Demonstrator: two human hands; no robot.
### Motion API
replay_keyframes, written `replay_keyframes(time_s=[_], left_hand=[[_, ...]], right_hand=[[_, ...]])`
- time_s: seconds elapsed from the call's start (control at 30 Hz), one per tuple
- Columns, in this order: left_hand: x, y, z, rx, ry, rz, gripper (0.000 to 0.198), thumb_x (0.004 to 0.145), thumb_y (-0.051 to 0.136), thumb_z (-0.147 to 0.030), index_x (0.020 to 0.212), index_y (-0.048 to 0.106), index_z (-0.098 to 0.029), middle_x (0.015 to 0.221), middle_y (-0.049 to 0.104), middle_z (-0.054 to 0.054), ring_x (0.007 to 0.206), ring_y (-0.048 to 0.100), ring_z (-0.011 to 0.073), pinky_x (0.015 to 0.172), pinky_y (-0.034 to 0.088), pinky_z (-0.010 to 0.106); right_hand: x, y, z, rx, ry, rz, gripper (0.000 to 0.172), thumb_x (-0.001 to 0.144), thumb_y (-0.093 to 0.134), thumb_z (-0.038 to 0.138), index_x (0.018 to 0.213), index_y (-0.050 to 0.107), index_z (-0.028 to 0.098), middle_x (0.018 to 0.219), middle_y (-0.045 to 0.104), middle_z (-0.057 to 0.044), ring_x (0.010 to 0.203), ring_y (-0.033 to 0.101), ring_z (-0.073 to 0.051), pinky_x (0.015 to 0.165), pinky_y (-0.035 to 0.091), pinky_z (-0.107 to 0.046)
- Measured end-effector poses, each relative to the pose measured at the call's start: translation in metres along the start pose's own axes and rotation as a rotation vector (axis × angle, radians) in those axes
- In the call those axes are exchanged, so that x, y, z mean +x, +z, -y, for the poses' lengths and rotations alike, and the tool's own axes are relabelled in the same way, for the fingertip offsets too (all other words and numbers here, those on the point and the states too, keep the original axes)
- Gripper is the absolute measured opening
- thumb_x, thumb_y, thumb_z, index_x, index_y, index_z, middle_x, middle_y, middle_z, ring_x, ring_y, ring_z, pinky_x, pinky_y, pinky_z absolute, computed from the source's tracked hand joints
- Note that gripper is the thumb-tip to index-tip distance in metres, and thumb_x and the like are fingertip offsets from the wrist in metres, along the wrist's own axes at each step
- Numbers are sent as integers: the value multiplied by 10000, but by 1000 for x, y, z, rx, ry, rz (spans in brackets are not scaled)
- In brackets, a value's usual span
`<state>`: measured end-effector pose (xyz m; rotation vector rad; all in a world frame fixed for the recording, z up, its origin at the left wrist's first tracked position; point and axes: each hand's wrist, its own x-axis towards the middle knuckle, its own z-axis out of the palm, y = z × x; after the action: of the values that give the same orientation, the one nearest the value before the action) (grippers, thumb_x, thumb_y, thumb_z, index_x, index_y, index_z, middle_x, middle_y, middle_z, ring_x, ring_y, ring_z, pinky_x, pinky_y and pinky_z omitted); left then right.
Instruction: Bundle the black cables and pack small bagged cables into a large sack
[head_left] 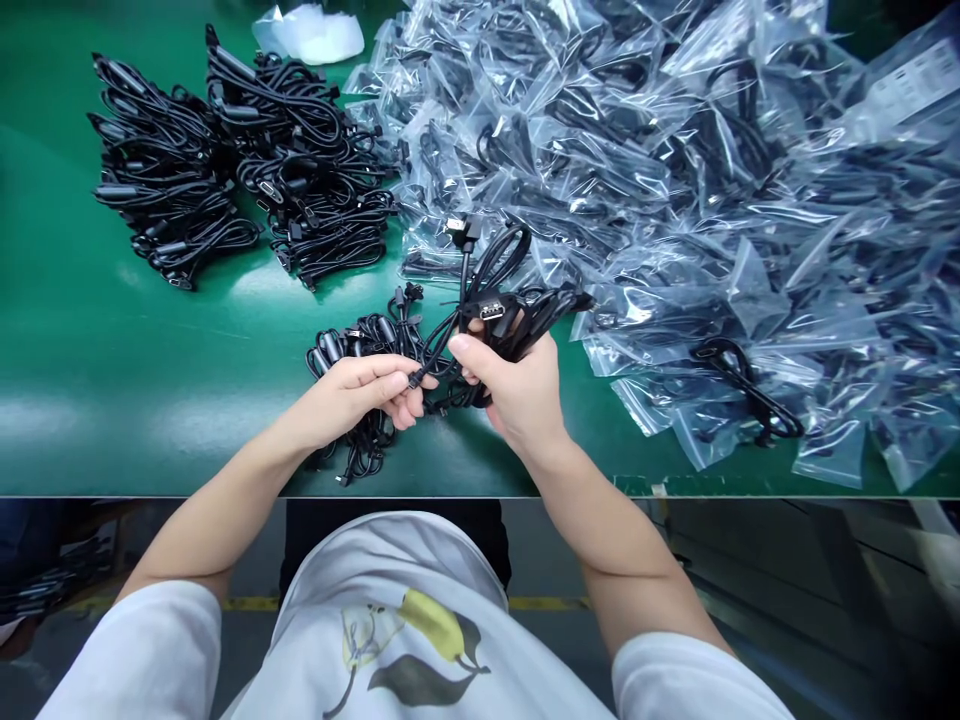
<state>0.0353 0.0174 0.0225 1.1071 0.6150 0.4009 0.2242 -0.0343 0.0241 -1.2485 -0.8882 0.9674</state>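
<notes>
My right hand [521,385] is closed around a coiled bundle of black cables [517,300], held just above the green table [112,340]. Loops and a connector [466,230] stick up from the bundle. My left hand [367,392] pinches one strand of the same cable near its small plug end [413,378]. A small heap of loose black cables [360,345] lies on the table right under and beside my left hand.
Two larger piles of black cables [240,160] sit at the back left. A big heap of clear plastic bags holding cables [712,200] fills the right and back. A white plastic wad [311,35] lies at the far edge. The table's front edge [150,492] runs just below my wrists.
</notes>
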Motion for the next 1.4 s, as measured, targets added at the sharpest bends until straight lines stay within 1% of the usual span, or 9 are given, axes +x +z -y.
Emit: replay_keyframes(time_s=[0.13, 0.37, 0.6, 0.8, 0.93, 1.07, 1.23, 1.3, 1.4], left_hand=[[1, 0, -2, 47, -9, 1, 355, 885, 701, -466, 1010, 724, -134, 769, 715, 34, 636, 640, 107, 638, 535, 234], [-5, 5, -10, 301, 31, 114, 222, 964, 547, -340, 956, 645, -141, 763, 695, 26, 666, 638, 111, 688, 533, 243], [-20, -5, -27, 583, 39, 276, 166, 968, 479, -147, 856, 598, -177, 796, 687, -8, 701, 653, 84, 741, 523, 197], [-45, -26, -41, 724, 141, 178, 284, 968, 554, -330, 723, 580, -190, 761, 740, -14, 635, 672, 101, 727, 506, 224], [-67, -52, -54, 780, 163, -247, 424, 987, 504, -463, 685, 601, -183, 743, 750, 34, 665, 707, 165, 749, 521, 289], [-76, -68, -59, 1011, 106, -674, 481, 1031, 393, -473, 801, 678, -161, 801, 759, 113, 845, 750, 298, 793, 528, 389], [-67, -64, -49, 1108, 122, -566, 530, 1020, 363, -548, 901, 722, -177, 916, 783, 134, 916, 761, 302, 777, 558, 372], [-62, -62, -46, 1121, 105, -501, 515, 1019, 370, -539, 947, 725, -173, 935, 784, 141, 916, 762, 310, 766, 570, 382], [-58, -60, -43, 1131, 69, -442, 518, 1020, 367, -532, 1004, 720, -153, 959, 781, 163, 941, 760, 332, 772, 580, 401]], right_hand=[[2, 1, 7, 75, 43, 22, 301, 700, 816, 331, 789, 552, 216, 676, 522, 59, 566, 475, -82, 543, 438, -242], [16, -6, 7, 267, 415, 259, 496, 536, 899, 555, 748, 626, 199, 542, 392, 79, 461, 325, -66, 412, 294, -219], [29, 14, 12, 60, 477, 513, 440, 578, 900, 544, 869, 734, 257, 894, 743, -83, 792, 692, -255, 654, 575, -369], [48, 94, 63, -212, 456, 761, 368, 631, 897, 305, 931, 716, 194, 820, 743, -57, 733, 699, -200, 747, 596, -350], [79, 167, 72, -398, 244, 890, 397, 662, 833, 304, 1010, 698, 168, 878, 756, -64, 836, 718, -238, 852, 580, -411], [133, 251, 53, -801, -344, 787, 376, 685, 705, 121, 1057, 691, 170, 985, 743, -76, 990, 690, -298, 965, 512, -465], [206, 344, 12, -1091, -538, 651, 703, 714, 794, 235, 1351, 533, 94, 1332, 606, -203, 1260, 566, -377, 1085, 432, -507], [224, 364, -4, -1147, -480, 698, 867, 709, 836, 304, 1444, 445, 61, 1462, 496, -246, 1370, 484, -380, 1154, 375, -499], [234, 374, -18, -1182, -410, 798, 803, 795, 785, 364, 1455, 454, 48, 1518, 456, -252, 1430, 440, -357, 1197, 338, -472]])
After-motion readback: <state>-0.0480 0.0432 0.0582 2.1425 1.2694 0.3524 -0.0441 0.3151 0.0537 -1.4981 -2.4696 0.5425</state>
